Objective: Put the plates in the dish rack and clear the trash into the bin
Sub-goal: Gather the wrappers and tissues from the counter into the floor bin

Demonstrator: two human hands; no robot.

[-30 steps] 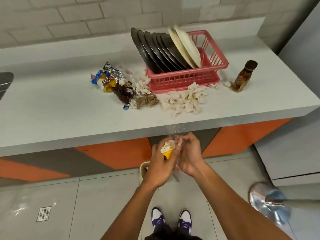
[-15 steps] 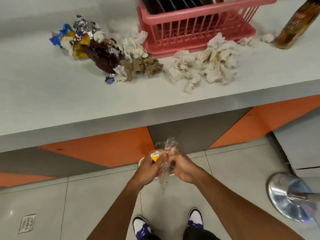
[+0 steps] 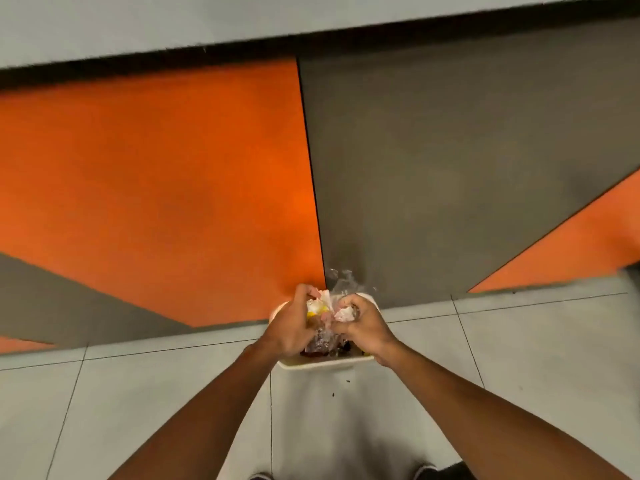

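Both my hands are low over a white bin on the floor by the counter's base. My left hand grips a wad of trash: clear plastic wrap, white paper and a yellow scrap. My right hand grips the same wad from the right, with crumpled white paper in its fingers. The wad sits right above the bin's opening, where dark and yellow rubbish shows under my hands. The plates and the dish rack are out of view.
The counter front, orange and grey panels, rises just behind the bin. The counter's edge runs along the top. Pale floor tiles lie around the bin, with small crumbs in front of it. My shoes show at the bottom.
My view has tilted down and closer, so the counter top, rack and trash piles left the frame. Both hands have dropped with the wad down onto the bin's opening.
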